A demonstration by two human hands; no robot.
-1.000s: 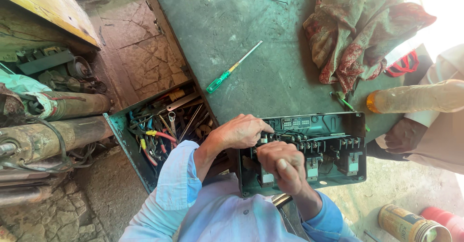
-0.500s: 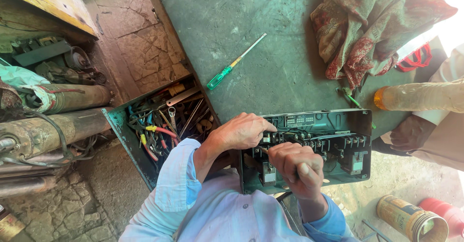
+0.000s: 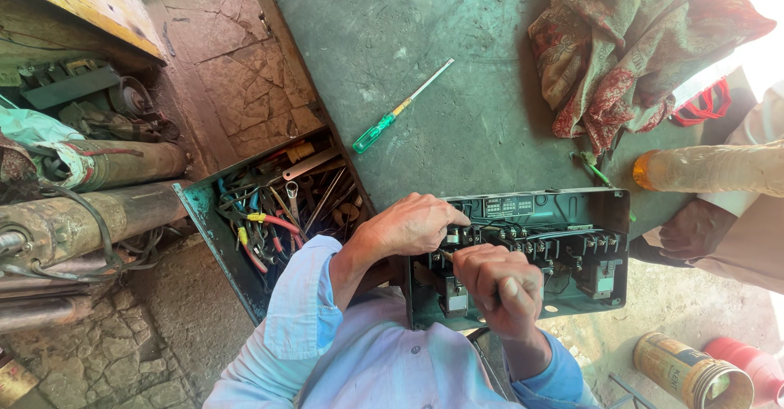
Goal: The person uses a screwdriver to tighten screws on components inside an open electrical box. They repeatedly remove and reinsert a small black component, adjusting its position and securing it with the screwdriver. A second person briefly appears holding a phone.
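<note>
— Where is the box sitting?

— The open electrical box [image 3: 563, 250] is lying at the near edge of the green worktop [image 3: 441, 74], right in front of the person, its lid side facing up and rows of black terminals and wires showing inside.

— And the hands?

— The left hand [image 3: 412, 225] is resting curled over the box's left top corner, fingers pressing down on the terminal block there. The right hand [image 3: 500, 282] is closing in a fist around a tool handle just below it; the tool's tip is hiding behind the fingers, so I cannot tell what kind it is. Both hands are almost touching.

— What is crowding the edges?

— Just left of the box, a drawer of tools [image 3: 282, 209] is standing open, packed with pliers and spanners. A green-handled screwdriver [image 3: 400, 108] is lying well apart on the worktop above. A patterned cloth [image 3: 629, 49] is bunching at the far right corner. Another person's hand [image 3: 694, 229] is resting at the box's right side.

— Any open room?

— The bare worktop between screwdriver and box is staying open.
</note>
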